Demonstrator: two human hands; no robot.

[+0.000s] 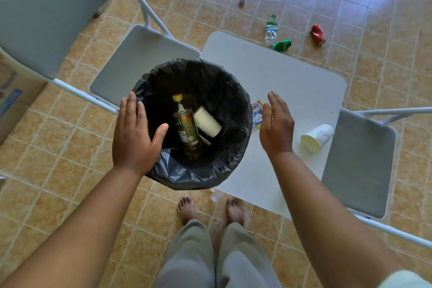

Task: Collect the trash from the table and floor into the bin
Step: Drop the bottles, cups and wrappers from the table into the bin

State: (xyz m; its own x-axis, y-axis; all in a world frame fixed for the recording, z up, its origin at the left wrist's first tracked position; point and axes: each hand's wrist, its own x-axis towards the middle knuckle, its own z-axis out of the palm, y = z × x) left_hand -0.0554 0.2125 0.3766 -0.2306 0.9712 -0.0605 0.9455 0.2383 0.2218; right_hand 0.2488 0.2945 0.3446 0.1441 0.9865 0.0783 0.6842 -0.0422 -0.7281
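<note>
We stand over the bin (198,170), which is lined with a black bag and sits at the near-left corner of the white table (292,82). Inside it lie a tea bottle (187,128) with a yellow cap and a white cup (207,122), touching each other.

Our left hand (133,133) is spread flat with fingers wide over the bin's left rim, holding nothing. Our right hand (277,126) hangs open above the table just right of the bin, fingers straight, also holding nothing.

Partly hidden behind the right hand, a small colourful carton (256,114) lies on the table beside the bin. A tipped paper cup (316,137) rests near the table's right edge.

On the tiled floor (70,147) beyond the table we see 1 clear plastic bottle (271,29), 1 green can (281,45) just beside it, 1 crushed red can (318,34) and a small grey scrap (242,2) farther off.

2 folding chairs flank the table.
</note>
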